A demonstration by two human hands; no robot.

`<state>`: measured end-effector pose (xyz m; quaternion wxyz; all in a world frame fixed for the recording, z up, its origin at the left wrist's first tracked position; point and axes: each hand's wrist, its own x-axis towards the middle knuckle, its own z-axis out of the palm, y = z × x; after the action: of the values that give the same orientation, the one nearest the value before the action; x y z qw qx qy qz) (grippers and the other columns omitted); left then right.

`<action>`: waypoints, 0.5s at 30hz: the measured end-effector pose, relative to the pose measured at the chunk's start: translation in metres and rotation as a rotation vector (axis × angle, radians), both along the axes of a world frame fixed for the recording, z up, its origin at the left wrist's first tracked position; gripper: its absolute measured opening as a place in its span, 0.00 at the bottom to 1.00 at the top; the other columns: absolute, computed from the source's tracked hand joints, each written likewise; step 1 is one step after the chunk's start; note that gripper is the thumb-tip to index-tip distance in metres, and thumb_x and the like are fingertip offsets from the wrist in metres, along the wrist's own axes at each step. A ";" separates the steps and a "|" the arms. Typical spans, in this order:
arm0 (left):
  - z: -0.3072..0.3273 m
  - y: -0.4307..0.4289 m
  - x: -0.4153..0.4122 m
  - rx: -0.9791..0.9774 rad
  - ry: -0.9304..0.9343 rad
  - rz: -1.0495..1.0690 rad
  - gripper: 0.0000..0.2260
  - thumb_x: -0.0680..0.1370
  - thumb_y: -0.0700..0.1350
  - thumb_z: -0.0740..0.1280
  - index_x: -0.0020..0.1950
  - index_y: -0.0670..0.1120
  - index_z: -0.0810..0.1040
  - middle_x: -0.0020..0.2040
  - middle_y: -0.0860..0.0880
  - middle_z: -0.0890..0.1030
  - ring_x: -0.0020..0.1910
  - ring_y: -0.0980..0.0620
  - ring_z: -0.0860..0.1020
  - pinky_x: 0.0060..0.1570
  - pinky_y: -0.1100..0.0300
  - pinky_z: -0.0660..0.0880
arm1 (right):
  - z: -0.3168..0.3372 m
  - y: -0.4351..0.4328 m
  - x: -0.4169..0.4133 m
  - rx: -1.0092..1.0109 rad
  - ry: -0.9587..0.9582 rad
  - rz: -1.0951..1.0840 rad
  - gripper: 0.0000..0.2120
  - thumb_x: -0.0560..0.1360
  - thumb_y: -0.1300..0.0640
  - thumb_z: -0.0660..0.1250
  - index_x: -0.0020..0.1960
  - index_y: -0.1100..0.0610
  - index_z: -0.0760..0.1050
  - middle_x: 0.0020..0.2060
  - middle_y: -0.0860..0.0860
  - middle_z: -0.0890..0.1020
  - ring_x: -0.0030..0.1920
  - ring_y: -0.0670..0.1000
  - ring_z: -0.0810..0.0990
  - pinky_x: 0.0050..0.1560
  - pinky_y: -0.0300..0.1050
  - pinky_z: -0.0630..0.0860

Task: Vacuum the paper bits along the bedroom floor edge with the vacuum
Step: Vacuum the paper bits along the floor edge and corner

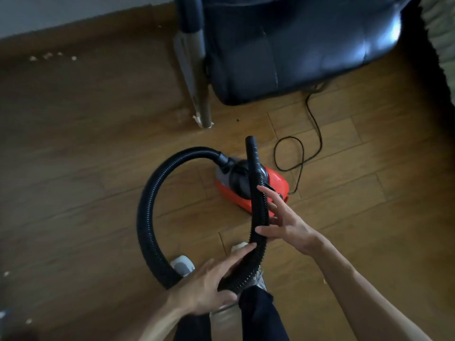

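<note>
**newbie_cleans:** Ok so I've got the red vacuum (pixel 251 185) sitting on the wood floor (pixel 86 168) in front of my feet, and the black hose (pixel 147 212) loops out from it to the left and back up into my hands. What now?

**dustbuster_dan:** Sort your grip first. Your left hand (pixel 211 286) has fingers loosely curled over the hose low down, and your right hand (pixel 283 222) is open with spread fingers just resting against it higher up, thumb hooked across. Neither hand is closed firmly around it. The nozzle (pixel 252 153) is pointing up and away, well off the floor.

**newbie_cleans:** And the paper bits (pixel 49 56)?

**dustbuster_dan:** Little pale scraps in a row near the wall (pixel 61 11), upper left, well apart from the nozzle. A couple more by the metal chair leg (pixel 204 114), and a few at the lower left edge. I'd wrap the right hand fully around the hose close to the nozzle, tip the end down, and sweep slowly along the wall line. Watch the cord (pixel 312 124) coiled to the right of the machine, and the tight hose loop could kink if you pull hard.
</note>
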<state>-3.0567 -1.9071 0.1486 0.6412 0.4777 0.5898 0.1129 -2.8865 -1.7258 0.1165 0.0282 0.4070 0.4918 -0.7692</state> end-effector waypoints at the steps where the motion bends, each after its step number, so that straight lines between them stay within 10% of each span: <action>1: 0.003 -0.008 -0.005 0.013 0.012 0.044 0.44 0.72 0.46 0.68 0.73 0.76 0.44 0.55 0.62 0.81 0.48 0.52 0.79 0.51 0.52 0.77 | 0.002 0.002 -0.016 0.014 0.015 0.065 0.44 0.71 0.74 0.73 0.76 0.42 0.60 0.57 0.58 0.73 0.47 0.52 0.76 0.46 0.49 0.82; 5: 0.001 -0.034 -0.019 0.068 0.078 0.239 0.45 0.75 0.48 0.72 0.73 0.75 0.41 0.57 0.74 0.74 0.57 0.62 0.77 0.62 0.59 0.72 | 0.008 0.013 -0.083 0.099 0.048 0.309 0.44 0.69 0.70 0.76 0.75 0.43 0.62 0.58 0.61 0.75 0.49 0.51 0.79 0.48 0.49 0.82; 9: -0.003 -0.051 -0.032 0.141 -0.009 0.473 0.45 0.77 0.45 0.72 0.75 0.72 0.42 0.68 0.80 0.53 0.66 0.79 0.58 0.60 0.86 0.53 | 0.014 0.012 -0.154 0.170 0.064 0.558 0.43 0.70 0.65 0.78 0.75 0.38 0.62 0.60 0.62 0.76 0.53 0.57 0.82 0.51 0.56 0.83; 15: -0.003 -0.073 -0.047 0.247 -0.048 0.866 0.46 0.75 0.44 0.73 0.77 0.69 0.43 0.75 0.75 0.51 0.71 0.75 0.58 0.63 0.81 0.58 | 0.025 -0.014 -0.261 0.202 0.037 0.913 0.41 0.70 0.59 0.78 0.72 0.32 0.63 0.66 0.50 0.71 0.55 0.53 0.82 0.45 0.51 0.84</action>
<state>-3.1033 -1.9796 0.1454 0.4864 0.2572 0.7025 0.4514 -3.1479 -1.7402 0.1418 0.3154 0.1358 0.6935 -0.6334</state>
